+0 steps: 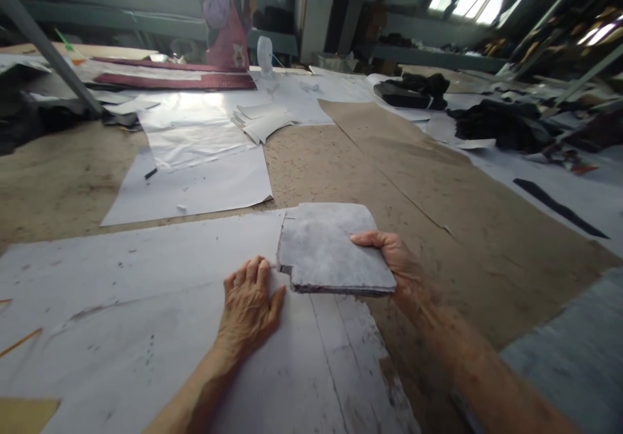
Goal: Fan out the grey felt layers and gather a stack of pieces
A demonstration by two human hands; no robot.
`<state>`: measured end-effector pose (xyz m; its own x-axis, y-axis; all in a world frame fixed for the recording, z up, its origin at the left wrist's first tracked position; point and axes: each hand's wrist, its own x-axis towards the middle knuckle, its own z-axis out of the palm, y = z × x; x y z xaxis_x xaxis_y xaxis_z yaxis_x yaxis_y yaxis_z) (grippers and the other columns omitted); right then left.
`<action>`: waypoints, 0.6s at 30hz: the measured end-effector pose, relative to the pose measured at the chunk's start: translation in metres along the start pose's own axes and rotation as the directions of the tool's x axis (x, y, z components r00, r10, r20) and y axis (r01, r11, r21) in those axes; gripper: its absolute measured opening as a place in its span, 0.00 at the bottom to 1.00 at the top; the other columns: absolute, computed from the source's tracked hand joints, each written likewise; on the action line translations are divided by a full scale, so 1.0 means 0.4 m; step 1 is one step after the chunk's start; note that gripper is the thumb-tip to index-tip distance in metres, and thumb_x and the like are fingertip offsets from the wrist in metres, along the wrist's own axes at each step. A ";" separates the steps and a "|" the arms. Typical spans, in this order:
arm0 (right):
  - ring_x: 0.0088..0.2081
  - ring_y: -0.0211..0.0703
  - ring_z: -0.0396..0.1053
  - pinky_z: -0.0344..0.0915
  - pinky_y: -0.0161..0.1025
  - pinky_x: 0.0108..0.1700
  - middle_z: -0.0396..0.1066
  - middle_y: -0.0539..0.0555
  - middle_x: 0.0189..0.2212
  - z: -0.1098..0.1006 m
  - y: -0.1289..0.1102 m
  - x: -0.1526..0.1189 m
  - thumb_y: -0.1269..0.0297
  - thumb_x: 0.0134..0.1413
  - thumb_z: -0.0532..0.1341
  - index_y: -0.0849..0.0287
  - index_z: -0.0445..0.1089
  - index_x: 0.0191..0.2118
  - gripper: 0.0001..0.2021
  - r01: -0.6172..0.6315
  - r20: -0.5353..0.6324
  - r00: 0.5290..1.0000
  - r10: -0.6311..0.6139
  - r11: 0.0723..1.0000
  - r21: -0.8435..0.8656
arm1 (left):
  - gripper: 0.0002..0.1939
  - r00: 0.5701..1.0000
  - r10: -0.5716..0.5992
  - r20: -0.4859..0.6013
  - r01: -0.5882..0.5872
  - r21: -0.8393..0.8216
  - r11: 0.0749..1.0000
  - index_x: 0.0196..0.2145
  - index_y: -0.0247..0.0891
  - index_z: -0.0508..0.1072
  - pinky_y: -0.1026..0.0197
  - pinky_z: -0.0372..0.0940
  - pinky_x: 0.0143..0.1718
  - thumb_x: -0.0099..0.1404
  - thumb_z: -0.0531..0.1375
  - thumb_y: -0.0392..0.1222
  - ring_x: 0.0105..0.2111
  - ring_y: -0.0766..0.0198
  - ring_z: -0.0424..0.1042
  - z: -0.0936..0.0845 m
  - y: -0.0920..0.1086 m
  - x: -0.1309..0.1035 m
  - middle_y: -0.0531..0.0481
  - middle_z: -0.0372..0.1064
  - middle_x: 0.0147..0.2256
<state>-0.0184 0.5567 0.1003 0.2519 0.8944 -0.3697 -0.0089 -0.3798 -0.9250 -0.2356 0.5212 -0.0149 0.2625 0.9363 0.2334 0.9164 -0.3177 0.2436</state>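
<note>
My right hand (389,255) grips the right edge of a thick stack of grey-white cut pieces (331,242), thumb on top and fingers hidden underneath. The stack has a notch at its lower left corner, and dark layers show along its front edge. It is over the right end of a large white sheet (185,330). To its left, my left hand (250,301) rests palm down on that sheet, fingers slightly bent and thumb apart. A thin dark line shows between its fingertips and the stack; I cannot tell what it is.
Brown paper (311,168) covers the table beyond. White sheets (195,191) and a fan of pale pieces (263,122) lie farther back. Dark material (501,126) is heaped at the right, near a black strip (559,207). A person in a pink apron (228,38) stands across the table.
</note>
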 end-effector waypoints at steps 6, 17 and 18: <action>0.30 0.51 0.73 0.71 0.47 0.34 0.72 0.57 0.21 0.013 0.083 -0.095 0.63 0.40 0.61 0.62 0.70 0.24 0.07 -0.119 0.153 0.984 0.087 0.970 0.211 | 0.21 1.000 0.018 0.024 -0.018 0.000 1.000 0.50 0.37 0.63 0.49 0.52 0.50 0.59 0.50 0.45 0.51 0.50 0.57 -0.012 0.004 -0.009 0.40 0.60 0.52; 0.33 0.47 0.73 0.69 0.46 0.37 0.76 0.48 0.29 -0.048 0.214 -0.361 0.66 0.25 0.72 0.57 0.74 0.32 0.19 0.364 -0.174 0.931 -0.321 0.850 0.380 | 0.20 0.998 -0.068 0.011 0.068 -0.015 0.998 0.50 0.36 0.63 0.42 0.53 0.53 0.64 0.54 0.48 0.54 0.52 0.58 0.008 0.015 -0.010 0.43 0.59 0.53; 0.32 0.46 0.72 0.69 0.44 0.36 0.76 0.48 0.29 -0.062 0.230 -0.391 0.65 0.26 0.72 0.56 0.74 0.33 0.19 0.407 -0.236 0.910 -0.341 0.843 0.351 | 0.21 0.997 -0.079 0.021 0.080 -0.034 0.996 0.51 0.37 0.63 0.41 0.53 0.54 0.63 0.55 0.49 0.54 0.52 0.58 0.005 0.019 -0.009 0.43 0.59 0.54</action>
<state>-0.0347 0.3760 0.0751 0.4607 0.8876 0.0001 -0.2450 0.1272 -0.9611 -0.2289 0.5157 -0.0157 0.1959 0.9614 0.1933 0.9237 -0.2471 0.2929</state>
